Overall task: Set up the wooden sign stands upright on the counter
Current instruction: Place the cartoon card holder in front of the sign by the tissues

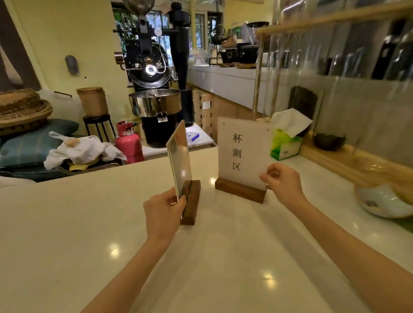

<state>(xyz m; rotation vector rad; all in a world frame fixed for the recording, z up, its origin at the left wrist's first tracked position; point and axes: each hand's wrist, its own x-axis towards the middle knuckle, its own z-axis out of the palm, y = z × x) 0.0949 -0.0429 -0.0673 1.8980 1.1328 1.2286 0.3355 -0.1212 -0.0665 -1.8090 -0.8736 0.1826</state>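
Observation:
Two sign stands with dark wooden bases stand upright on the pale counter (pixel 86 230). The left sign stand (pixel 180 157) is turned edge-on, its clear acrylic panel rising from its base. My left hand (pixel 163 210) pinches the panel's near lower edge. The right sign stand (pixel 242 159) faces me with a white sheet printed with dark characters. My right hand (pixel 283 183) pinches that sheet's lower right corner, just above the wooden base.
A green tissue box (pixel 286 144) stands behind the right sign. A white bowl (pixel 387 202) lies at the counter's right edge under a wooden shelf rail. A coffee roaster (pixel 154 88) and a pink gas cylinder (pixel 129 145) stand beyond the counter's far edge.

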